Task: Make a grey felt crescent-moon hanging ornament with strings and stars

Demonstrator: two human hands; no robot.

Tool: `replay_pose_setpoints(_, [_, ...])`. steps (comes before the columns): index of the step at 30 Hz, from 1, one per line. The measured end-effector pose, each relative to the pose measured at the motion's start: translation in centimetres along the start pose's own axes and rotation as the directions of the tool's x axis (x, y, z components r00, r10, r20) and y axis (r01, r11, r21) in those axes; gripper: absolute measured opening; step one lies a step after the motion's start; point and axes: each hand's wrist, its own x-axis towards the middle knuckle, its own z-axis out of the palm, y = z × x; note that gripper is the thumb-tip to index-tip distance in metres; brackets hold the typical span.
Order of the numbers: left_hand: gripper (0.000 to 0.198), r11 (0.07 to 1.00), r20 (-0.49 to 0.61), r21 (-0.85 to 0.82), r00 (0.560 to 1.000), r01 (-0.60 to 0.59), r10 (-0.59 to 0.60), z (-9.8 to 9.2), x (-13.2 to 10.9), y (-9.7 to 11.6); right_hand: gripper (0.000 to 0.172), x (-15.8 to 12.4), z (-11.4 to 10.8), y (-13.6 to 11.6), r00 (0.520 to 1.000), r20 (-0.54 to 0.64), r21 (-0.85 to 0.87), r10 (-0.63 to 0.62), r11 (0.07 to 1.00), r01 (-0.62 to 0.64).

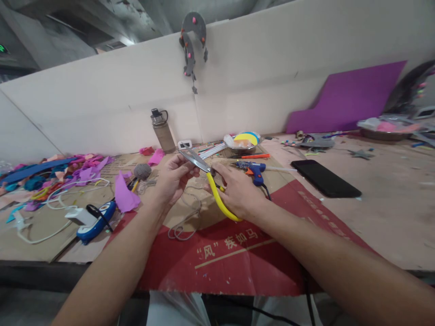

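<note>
My right hand point(238, 188) grips a pair of scissors point(217, 197) with yellow handles. Their metal blades point up and to the left, slightly apart, across the fingertips of my left hand point(176, 176). Thumb and fingers of that left hand are pinched together on grey yarn point(185, 233), whose thin strand runs in loose loops on the cardboard below; the pinched end itself is too small to make out. A grey yarn ball point(142, 171) lies left of my left hand.
Behind my right hand lie a blue glue gun point(256, 171) and a bowl point(242, 149) of craft pieces. A black phone point(326, 179) is at right, a bottle point(163, 133) at the back. Felt scraps point(126, 192), a power strip point(98, 222) and cables lie left.
</note>
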Motion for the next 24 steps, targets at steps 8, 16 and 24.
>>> replay_pose_setpoints(8, [0.014, 0.999, -0.023, -0.016, 0.999, 0.048, -0.048, 0.3, 0.0, 0.3, 0.036, 0.1, -0.3, 0.1, 0.996, 0.025, 0.163, 0.082, 0.983, -0.085])
replay_pose_setpoints(16, [0.025, 0.995, -0.089, -0.065, 0.992, 0.081, -0.086, 0.6, -0.1, 0.6, 0.035, 0.3, 0.0, 0.6, 0.992, 0.014, 0.343, 0.126, 0.931, -0.123])
replay_pose_setpoints(24, [0.019, 0.994, -0.092, -0.081, 0.992, 0.077, -0.085, 0.3, 0.1, 0.4, 0.04, 0.1, -0.6, -0.7, 0.99, 0.051, 0.279, 0.13, 0.95, -0.139])
